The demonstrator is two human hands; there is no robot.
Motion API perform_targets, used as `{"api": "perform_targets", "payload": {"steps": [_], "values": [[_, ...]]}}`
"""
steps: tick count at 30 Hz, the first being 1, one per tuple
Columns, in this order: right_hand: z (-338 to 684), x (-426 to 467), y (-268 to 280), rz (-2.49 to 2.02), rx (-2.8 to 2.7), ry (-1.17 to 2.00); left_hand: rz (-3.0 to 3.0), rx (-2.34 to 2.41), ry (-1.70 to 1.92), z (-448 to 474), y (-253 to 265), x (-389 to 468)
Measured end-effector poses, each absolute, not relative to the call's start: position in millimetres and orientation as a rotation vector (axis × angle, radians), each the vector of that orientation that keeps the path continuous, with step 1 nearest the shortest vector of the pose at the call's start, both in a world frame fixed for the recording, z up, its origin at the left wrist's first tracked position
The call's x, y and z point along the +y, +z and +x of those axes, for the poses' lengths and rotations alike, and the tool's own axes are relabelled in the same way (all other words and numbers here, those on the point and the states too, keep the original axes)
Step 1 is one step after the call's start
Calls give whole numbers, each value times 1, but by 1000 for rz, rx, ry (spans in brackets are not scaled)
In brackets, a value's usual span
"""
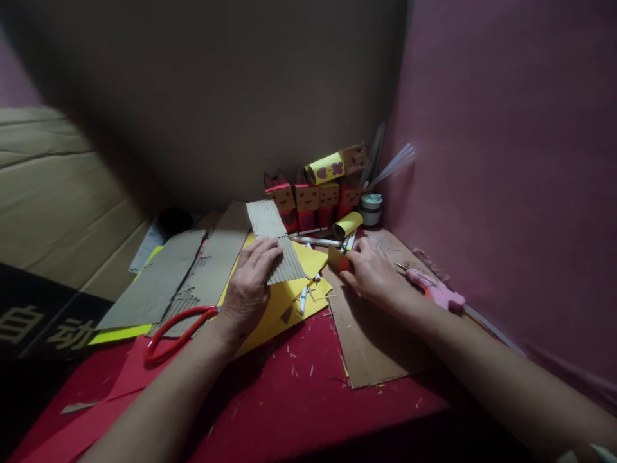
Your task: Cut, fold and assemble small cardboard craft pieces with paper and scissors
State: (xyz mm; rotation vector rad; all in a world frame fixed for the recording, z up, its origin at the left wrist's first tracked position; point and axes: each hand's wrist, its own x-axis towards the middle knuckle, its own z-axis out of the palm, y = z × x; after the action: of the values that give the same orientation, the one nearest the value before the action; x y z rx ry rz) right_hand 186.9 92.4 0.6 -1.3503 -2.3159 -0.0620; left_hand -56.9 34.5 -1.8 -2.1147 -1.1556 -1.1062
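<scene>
My left hand [248, 280] has its fingers curled over the edge of a strip of corrugated cardboard [285, 257], its ribbed side facing me. My right hand [370, 267] pinches a small cardboard piece [337, 259], brown with a red-orange part, above a flat cardboard sheet [366, 341]. Yellow paper [270, 325] lies under the strip. Close to my left wrist are the red-handled scissors [164, 334], their blades hidden. White markers [315, 242] lie just beyond my right fingers, and a blue-banded marker [303, 300] rests on the yellow paper.
Cardboard figures [306, 199] with drawn faces stand at the back, a yellow tube figure [332, 168] lying on top. A loose yellow tube [348, 224] and a light blue lidded jar [371, 210] are nearby. A pink glue gun [436, 289] lies right; cardboard sheets [154, 283] lie left.
</scene>
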Motion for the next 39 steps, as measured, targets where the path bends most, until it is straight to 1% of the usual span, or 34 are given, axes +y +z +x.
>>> {"api": "perform_targets", "payload": {"steps": [4,8,11,14,16,20,23,25,28,30,36,39], "values": [[188,96,1,-1194,-2252,-65,-2125,-1134,-1144,-57,0,33],[197,89,23,-931,-1999,-112,-2067,-1138,-1275,-53,9,24],[202,79,42,-684,-1908,-58,-1883,-1369,-1548,-47,20,12],[207,70,54,-657,-1746,269,-1749,-1581,-1963,-40,32,2],[210,67,60,-647,-1709,356,-1672,-1572,-2161,-37,40,-3],[213,61,75,-537,-1711,277,-1596,-1502,-2320,-35,52,-10],[210,53,83,-499,-1756,116,-1718,-1681,-2395,-35,55,-9],[207,49,83,-456,-1818,139,-1844,-1822,-2430,-35,54,-6],[201,49,74,-515,-1845,334,-1921,-1872,-2405,-37,49,0],[197,52,68,-560,-1832,467,-1939,-1858,-2338,-38,45,3],[183,57,59,-521,-1718,670,-1930,-1866,-2017,-39,35,5],[170,58,56,-542,-1591,936,-1929,-1853,-2072,-37,33,4]]}}
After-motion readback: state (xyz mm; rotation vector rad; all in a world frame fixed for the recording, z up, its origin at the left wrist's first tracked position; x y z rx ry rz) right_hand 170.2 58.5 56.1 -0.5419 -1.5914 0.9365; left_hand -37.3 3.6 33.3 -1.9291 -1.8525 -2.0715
